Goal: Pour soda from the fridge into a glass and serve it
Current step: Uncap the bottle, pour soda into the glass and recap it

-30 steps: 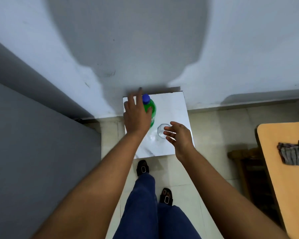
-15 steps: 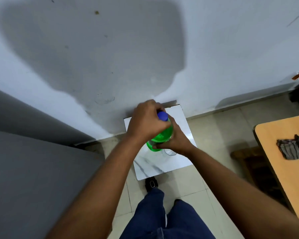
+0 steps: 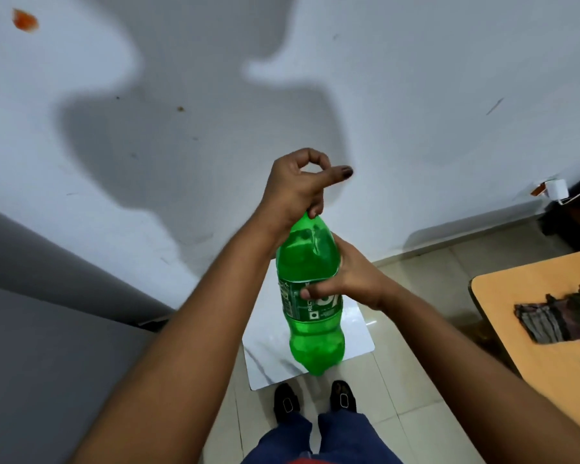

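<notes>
A green soda bottle (image 3: pixel 310 316) with a dark green label is held upright in the air above a small white marble-topped table (image 3: pixel 355 343). My right hand (image 3: pixel 352 279) wraps its middle, thumb on the label. My left hand (image 3: pixel 298 189) is closed over the bottle's top, so the blue cap is hidden under the fingers. The glass is out of sight, hidden behind the bottle and my arms.
A grey fridge side (image 3: pixel 47 346) fills the lower left. A white wall (image 3: pixel 416 95) stands straight ahead. An orange wooden table (image 3: pixel 549 356) with a dark folded cloth (image 3: pixel 559 319) is at the right. My shoes (image 3: pixel 315 398) stand on the tiled floor.
The bottle has risen from the small table up toward my head. My left hand stays on its top and my right hand has shifted onto the label.
</notes>
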